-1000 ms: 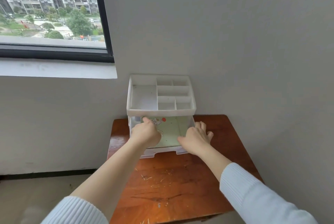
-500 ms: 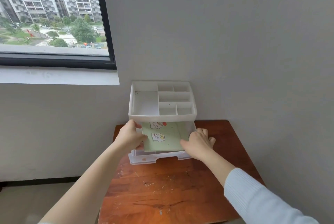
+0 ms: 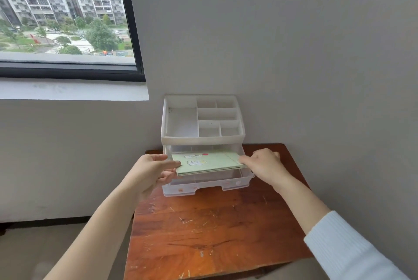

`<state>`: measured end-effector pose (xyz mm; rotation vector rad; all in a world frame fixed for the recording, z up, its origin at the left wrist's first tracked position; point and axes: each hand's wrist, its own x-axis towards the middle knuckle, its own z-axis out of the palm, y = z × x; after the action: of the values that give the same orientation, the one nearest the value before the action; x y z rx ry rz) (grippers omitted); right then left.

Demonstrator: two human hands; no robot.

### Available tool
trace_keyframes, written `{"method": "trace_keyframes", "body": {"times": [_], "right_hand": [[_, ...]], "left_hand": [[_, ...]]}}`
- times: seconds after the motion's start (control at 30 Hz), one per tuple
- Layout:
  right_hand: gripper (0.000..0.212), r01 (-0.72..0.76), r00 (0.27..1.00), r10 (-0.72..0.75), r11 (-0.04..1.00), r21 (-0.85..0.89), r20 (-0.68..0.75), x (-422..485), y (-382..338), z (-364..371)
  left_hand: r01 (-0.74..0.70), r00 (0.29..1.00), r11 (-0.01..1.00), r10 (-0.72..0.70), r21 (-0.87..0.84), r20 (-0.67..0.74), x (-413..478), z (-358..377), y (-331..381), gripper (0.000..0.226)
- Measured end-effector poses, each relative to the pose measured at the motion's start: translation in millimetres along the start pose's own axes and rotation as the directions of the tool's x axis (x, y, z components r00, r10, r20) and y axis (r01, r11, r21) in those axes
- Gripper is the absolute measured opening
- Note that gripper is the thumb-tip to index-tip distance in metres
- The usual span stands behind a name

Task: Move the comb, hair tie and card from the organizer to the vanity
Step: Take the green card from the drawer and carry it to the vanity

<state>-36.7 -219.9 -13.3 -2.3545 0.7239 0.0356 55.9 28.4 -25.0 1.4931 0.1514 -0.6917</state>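
Over the wooden vanity (image 3: 214, 230), both hands' fingers (image 3: 175, 163) pinch the green card (image 3: 207, 163) ends

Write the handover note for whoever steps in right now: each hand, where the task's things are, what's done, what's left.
Left hand: pinching the left edge of the green card.
Right hand: gripping the card's right edge.
Card: held level above the open drawer of the white organizer, not yet on the wooden vanity.
Comb and hair tie: not visible anywhere; the top compartments look empty, and the card hides part of the drawer.
Done: drawer opened, card lifted out.
Left: set the card on the vanity, then find and move the comb and hair tie.
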Motion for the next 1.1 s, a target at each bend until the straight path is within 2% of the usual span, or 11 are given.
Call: {"method": "trace_keyframes", "body": {"times": [0.1,0.17,0.23,0.27,0.33,0.43,0.6,0.73,0.9,1.0,1.1], "right_hand": [[0.049,0.039,0.99,-0.07,0.971,0.237,0.124,-28.8,20.8,-14.8],[0.032,0.049,0.958,-0.143,0.936,0.349,0.248,-46.0,37.7,-18.1],[0.013,0.091,0.927,-0.225,0.911,0.402,0.301,-56.2,52.7,-10.8],[0.007,0.113,0.922,-0.253,0.901,0.42,0.293,-58.0,58.4,-3.8],[0.014,0.162,0.928,-0.289,0.881,0.444,0.236,-55.5,66.9,12.6],[0.023,0.212,0.936,-0.32,0.844,0.492,0.145,-44.7,71.1,30.2],[0.021,0.276,0.945,-0.32,0.888,0.366,0.063,-8.3,69.1,42.2],[0.018,0.316,0.936,-0.345,0.908,0.275,0.064,27.5,59.5,45.2],[0.02,0.351,0.925,-0.369,0.922,0.166,0.096,53.1,53.3,43.4],[0.016,0.368,0.91,-0.395,0.909,0.197,0.122,49.7,53.2,46.6],[0.018,0.415,0.871,-0.46,0.878,0.239,0.176,43.5,48.0,51.6]], "left_hand": [[-0.013,0.997,0.996,0.006,0.09,0.076,-24.0,-5.9,-19.8,0.052],[-0.041,0.992,0.978,0.016,0.205,0.124,-36.1,-10.1,-35.6,0.041],[-0.088,0.988,0.951,0.045,0.298,0.149,-42.6,-11.8,-50.8,0.025],[-0.117,0.987,0.943,0.075,0.311,0.143,-43.5,-11.6,-57.7,0.018],[-0.197,0.98,0.922,0.175,0.333,0.093,-42.0,-8.5,-68.3,0.012],[-0.338,0.935,0.86,0.353,0.381,0.033,-33.5,-1.8,-74.7,0.021],[-0.448,0.867,0.762,0.498,0.469,0.019,-2.3,0.0,-73.1,0.014],[-0.414,0.852,0.694,0.523,0.589,-0.018,28.7,0.5,-68.0,0.008],[-0.368,0.865,0.591,0.5,0.718,0.032,50.9,-4.2,-60.7,0.012],[-0.371,0.843,0.596,0.538,0.713,-0.012,45.4,-8.1,-69.0,0.011],[-0.323,0.844,0.652,0.527,0.686,-0.103,26.7,-17.8,-84.9,0.01]]}}
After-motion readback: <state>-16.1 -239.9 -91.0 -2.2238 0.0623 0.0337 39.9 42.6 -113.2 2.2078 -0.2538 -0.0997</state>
